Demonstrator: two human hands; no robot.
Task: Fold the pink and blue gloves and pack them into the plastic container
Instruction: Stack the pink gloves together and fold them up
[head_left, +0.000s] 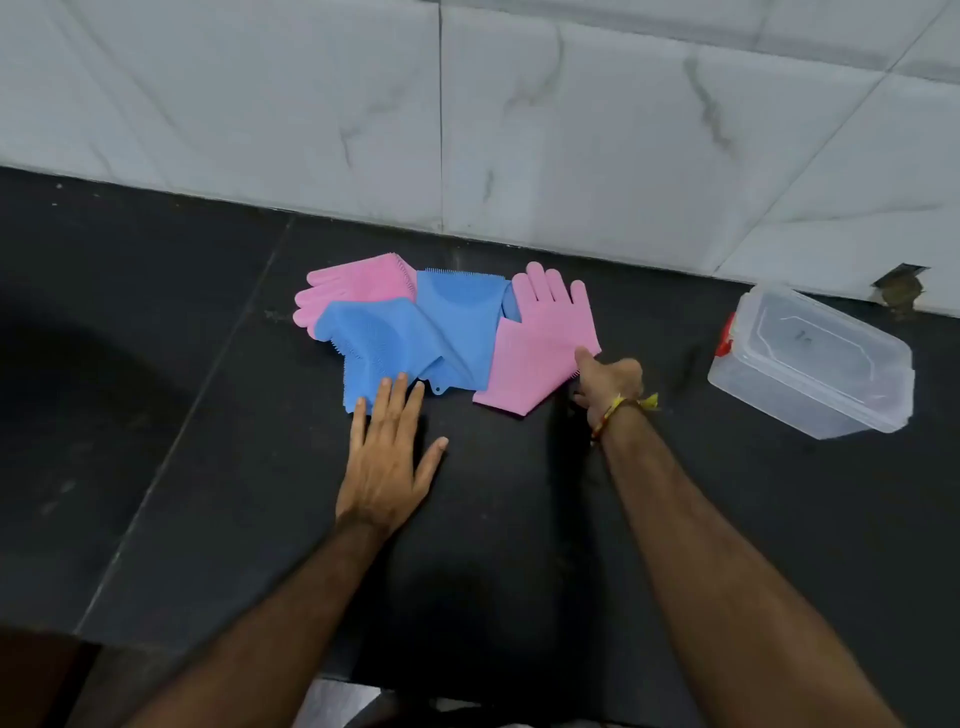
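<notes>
Several silicone gloves lie in an overlapping row on the black counter (208, 467). A pink glove (353, 288) is at the far left, partly under a blue glove (379, 343). A second blue glove (462, 312) lies in the middle. Another pink glove (540, 343) lies flat at the right, fingers pointing away. My left hand (387, 467) rests flat, fingers spread, its fingertips on the near edge of the left blue glove. My right hand (608, 384) pinches the right edge of the right pink glove. A clear plastic container (810, 364) with a red latch stands at the right, lid on.
A white marble-tiled wall (467, 114) rises behind the counter. A hole in the tile (901, 283) shows just behind the container. The counter's near edge runs along the bottom of the view. A seam crosses the counter at the left.
</notes>
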